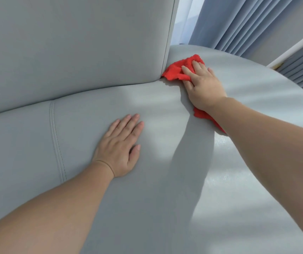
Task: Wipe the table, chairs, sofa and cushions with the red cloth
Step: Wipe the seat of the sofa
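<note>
Red fluffy cloth (176,71) lies pressed under the right hand's (203,87) straight, slightly spread fingers (188,70), just beside the back cushion (73,43) of the grey leather sofa (257,83). The left hand (121,145) braces flat, fingers together, on the seat (147,202). Even pressure into the crease would serve best.

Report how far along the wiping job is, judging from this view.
Done: nothing for certain; the grey sofa seat shows no clear wiped marks. In hand: the right hand presses the red cloth onto the seat, at the corner beside the back cushion, and the left hand rests flat on the seat. Left: the other furniture is out of view, so its state cannot be told.
</note>
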The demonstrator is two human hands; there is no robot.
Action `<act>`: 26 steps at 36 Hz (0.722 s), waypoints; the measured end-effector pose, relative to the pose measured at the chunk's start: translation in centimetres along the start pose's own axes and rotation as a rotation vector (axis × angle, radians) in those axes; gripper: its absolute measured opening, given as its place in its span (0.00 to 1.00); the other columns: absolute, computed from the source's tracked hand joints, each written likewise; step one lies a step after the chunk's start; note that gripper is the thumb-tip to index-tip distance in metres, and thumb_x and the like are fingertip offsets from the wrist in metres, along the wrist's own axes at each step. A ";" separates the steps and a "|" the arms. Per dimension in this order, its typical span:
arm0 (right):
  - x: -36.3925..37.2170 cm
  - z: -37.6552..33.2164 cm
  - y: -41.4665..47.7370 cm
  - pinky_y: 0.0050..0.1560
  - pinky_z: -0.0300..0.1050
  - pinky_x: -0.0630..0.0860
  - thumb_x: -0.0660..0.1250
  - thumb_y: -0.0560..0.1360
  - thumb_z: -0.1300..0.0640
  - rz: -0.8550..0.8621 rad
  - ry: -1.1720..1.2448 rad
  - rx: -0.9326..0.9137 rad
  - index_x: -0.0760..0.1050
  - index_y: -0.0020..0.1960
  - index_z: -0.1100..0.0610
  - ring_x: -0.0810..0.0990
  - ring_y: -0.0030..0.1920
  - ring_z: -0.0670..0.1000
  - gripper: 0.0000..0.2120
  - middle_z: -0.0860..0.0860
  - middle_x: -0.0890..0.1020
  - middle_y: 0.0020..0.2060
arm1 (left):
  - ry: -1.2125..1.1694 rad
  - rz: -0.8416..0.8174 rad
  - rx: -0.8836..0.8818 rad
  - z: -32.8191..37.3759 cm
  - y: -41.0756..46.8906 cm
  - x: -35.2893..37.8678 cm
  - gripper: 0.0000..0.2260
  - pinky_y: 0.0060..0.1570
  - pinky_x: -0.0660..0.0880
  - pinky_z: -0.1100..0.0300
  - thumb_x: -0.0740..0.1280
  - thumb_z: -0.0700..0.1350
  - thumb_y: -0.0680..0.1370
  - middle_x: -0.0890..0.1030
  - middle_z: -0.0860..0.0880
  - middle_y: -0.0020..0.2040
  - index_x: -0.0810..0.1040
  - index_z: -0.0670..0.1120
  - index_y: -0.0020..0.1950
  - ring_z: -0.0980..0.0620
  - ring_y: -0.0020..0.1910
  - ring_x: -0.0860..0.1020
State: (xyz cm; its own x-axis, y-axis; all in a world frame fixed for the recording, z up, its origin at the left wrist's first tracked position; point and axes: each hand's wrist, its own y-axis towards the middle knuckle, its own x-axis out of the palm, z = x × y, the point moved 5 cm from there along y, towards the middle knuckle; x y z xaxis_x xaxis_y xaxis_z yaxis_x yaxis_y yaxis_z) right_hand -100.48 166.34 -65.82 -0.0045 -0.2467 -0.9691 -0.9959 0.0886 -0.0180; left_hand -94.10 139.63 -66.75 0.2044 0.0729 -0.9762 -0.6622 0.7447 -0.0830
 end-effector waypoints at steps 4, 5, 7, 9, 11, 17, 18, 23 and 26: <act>-0.2 -1.6 -1.4 0.74 0.45 0.49 0.56 0.82 0.53 -0.015 0.085 -0.060 0.68 0.72 0.56 0.60 0.75 0.57 0.20 0.57 0.64 0.74 | 0.012 0.004 -0.008 -0.3 0.1 -0.1 0.27 0.71 0.56 0.47 0.53 0.49 0.76 0.64 0.41 0.74 0.65 0.40 0.73 0.43 0.73 0.62; -0.1 -2.1 -2.1 0.74 0.43 0.50 0.56 0.82 0.53 -0.044 0.111 -0.077 0.69 0.72 0.55 0.60 0.75 0.55 0.19 0.55 0.64 0.75 | 0.014 0.005 -0.009 -0.3 0.1 -0.2 0.27 0.71 0.56 0.47 0.53 0.49 0.76 0.64 0.41 0.74 0.65 0.40 0.73 0.43 0.73 0.62; 0.0 -3.1 -4.0 0.74 0.43 0.54 0.57 0.82 0.53 -0.098 0.167 -0.110 0.70 0.71 0.53 0.60 0.75 0.53 0.18 0.54 0.64 0.74 | 0.014 0.005 -0.009 -0.1 0.1 -0.2 0.27 0.71 0.55 0.48 0.53 0.49 0.76 0.64 0.41 0.74 0.66 0.39 0.73 0.42 0.73 0.63; -0.1 -4.3 -6.2 0.74 0.45 0.58 0.59 0.82 0.54 -0.115 0.215 -0.143 0.72 0.70 0.54 0.63 0.74 0.53 0.17 0.54 0.66 0.73 | 0.014 -0.005 -0.014 0.0 0.0 -0.2 0.27 0.72 0.55 0.48 0.52 0.49 0.76 0.65 0.41 0.74 0.66 0.39 0.73 0.42 0.73 0.63; -0.2 -5.5 -8.5 0.73 0.47 0.61 0.61 0.81 0.55 -0.129 0.248 -0.177 0.74 0.68 0.56 0.65 0.73 0.55 0.16 0.56 0.68 0.72 | 0.017 -0.009 -0.024 0.0 0.1 -0.3 0.27 0.72 0.54 0.49 0.52 0.50 0.76 0.64 0.41 0.74 0.65 0.39 0.73 0.42 0.73 0.63; 0.6 -7.6 -15.7 0.71 0.51 0.65 0.63 0.80 0.58 -0.202 0.282 -0.214 0.75 0.66 0.59 0.69 0.71 0.57 0.16 0.58 0.70 0.70 | 0.017 -0.015 -0.051 0.1 0.0 -0.5 0.28 0.73 0.53 0.49 0.49 0.51 0.77 0.62 0.41 0.75 0.63 0.41 0.74 0.43 0.74 0.61; 0.7 -7.9 -16.7 0.71 0.51 0.65 0.63 0.80 0.58 -0.209 0.289 -0.196 0.75 0.66 0.58 0.68 0.71 0.56 0.16 0.57 0.70 0.71 | 0.020 -0.016 -0.059 0.2 0.0 -0.4 0.28 0.73 0.52 0.50 0.49 0.51 0.76 0.62 0.41 0.75 0.63 0.41 0.74 0.43 0.74 0.61; 0.7 -9.4 -21.6 0.68 0.50 0.69 0.63 0.80 0.57 -0.213 0.285 -0.108 0.77 0.65 0.57 0.71 0.69 0.55 0.15 0.55 0.72 0.69 | 0.006 -0.027 -0.164 0.8 -0.8 0.1 0.29 0.74 0.46 0.52 0.49 0.52 0.77 0.57 0.43 0.77 0.58 0.43 0.76 0.45 0.76 0.54; 0.5 -10.4 -25.4 0.65 0.50 0.72 0.64 0.79 0.58 -0.209 0.300 -0.048 0.79 0.63 0.57 0.74 0.67 0.55 0.14 0.55 0.74 0.67 | -0.015 -0.051 -0.203 2.3 -3.0 0.8 0.30 0.74 0.44 0.52 0.50 0.52 0.77 0.54 0.42 0.78 0.55 0.41 0.77 0.45 0.77 0.51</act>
State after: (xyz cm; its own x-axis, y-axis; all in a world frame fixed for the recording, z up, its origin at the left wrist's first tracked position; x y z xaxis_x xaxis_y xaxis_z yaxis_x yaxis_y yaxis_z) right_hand -76.09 153.88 -63.30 0.1802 -0.5274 -0.8303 -0.9812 -0.0372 -0.1894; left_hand -90.28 138.94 -66.87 0.2508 0.0494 -0.9668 -0.7820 0.5990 -0.1723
